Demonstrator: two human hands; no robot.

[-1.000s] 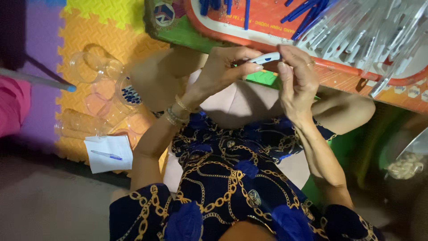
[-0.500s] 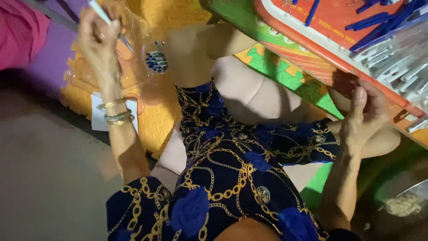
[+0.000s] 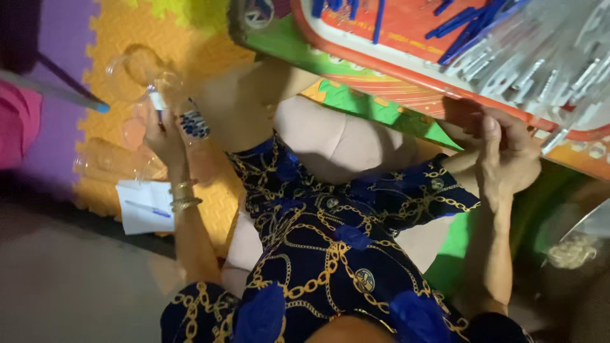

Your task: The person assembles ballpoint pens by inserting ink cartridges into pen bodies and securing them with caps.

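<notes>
My left hand (image 3: 166, 130) is out at the upper left of the frame, fingers pinched around a pen (image 3: 156, 103) that stands nearly upright, its white barrel and dark tip showing above the knuckles. So the grip there is narrow and holding the pen. The hand hangs over a heap of clear plastic bags (image 3: 136, 70) lying on the yellow foam mat (image 3: 108, 38); I cannot tell whether the pen tip touches the plastic. Gold bangles (image 3: 181, 195) sit on that wrist. Below the hand, at the left of the frame, a white slip of paper (image 3: 143, 209) lies on the mat's edge with a blue pen (image 3: 147, 209) resting across it.

My right hand (image 3: 505, 155) is at the right of the frame, raised to the near rim of the red tray (image 3: 406, 73), thumb upright, fingers curled against the rim's underside. Whether that grip holds anything is hidden from me. The tray, across the upper right, carries blue pen parts (image 3: 467, 28) and a pile of clear pen barrels (image 3: 553, 57) beside them. Blue and gold patterned cloth (image 3: 330, 254) covers my lap in the lower middle.
</notes>
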